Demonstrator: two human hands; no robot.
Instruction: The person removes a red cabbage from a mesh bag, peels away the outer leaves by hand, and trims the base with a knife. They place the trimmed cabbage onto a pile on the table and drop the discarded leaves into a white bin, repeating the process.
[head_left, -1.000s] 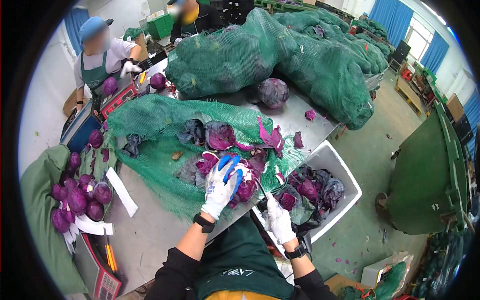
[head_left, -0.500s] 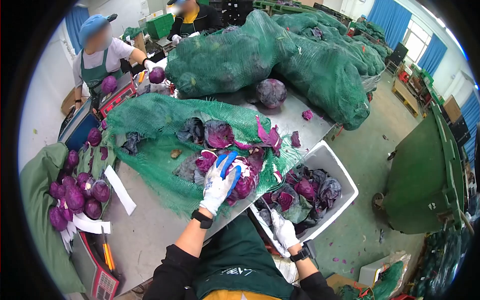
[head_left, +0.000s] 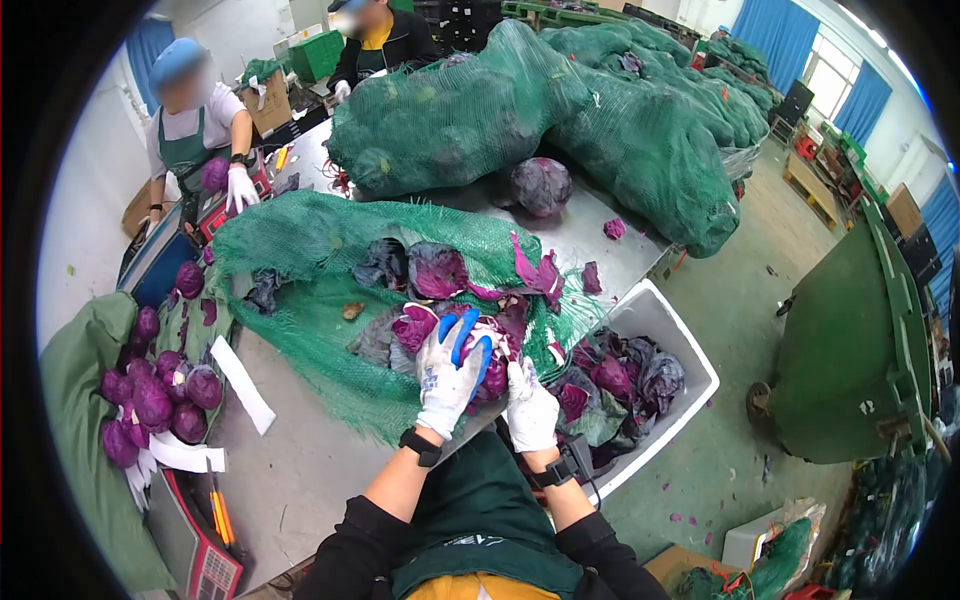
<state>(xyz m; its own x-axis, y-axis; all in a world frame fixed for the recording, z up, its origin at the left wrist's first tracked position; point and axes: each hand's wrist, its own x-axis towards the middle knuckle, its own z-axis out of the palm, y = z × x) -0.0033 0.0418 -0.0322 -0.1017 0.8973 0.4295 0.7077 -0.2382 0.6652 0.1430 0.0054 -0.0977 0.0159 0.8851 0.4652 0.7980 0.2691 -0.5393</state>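
Note:
A red cabbage [head_left: 494, 381] with torn outer leaves lies at the table's front edge, partly on green netting. My left hand [head_left: 448, 372], in a white glove with blue fingertips, grips it from above and the left. My right hand [head_left: 530, 410], in a white glove, is closed at the cabbage's right side. What its fingers hold, if anything, is hidden. Loose purple leaves [head_left: 437, 270] lie on the green net sack [head_left: 300, 235] just beyond. To the right of my right hand, a white bin [head_left: 686, 340] holds dark, peeled-off leaves [head_left: 612, 376].
Full green net sacks [head_left: 440, 125] lie across the table's far side, with a loose cabbage [head_left: 541, 187] beside them. Trimmed cabbages [head_left: 152, 402] are piled left, near orange-handled tools [head_left: 220, 515]. A co-worker's gloved hand [head_left: 241, 188] is far left. A green wheeled container [head_left: 850, 350] stands right.
My right hand has moved left from over the white bin to the cabbage. My left hand stays on it. The co-worker's hand has drawn back left, away from a cabbage it was at.

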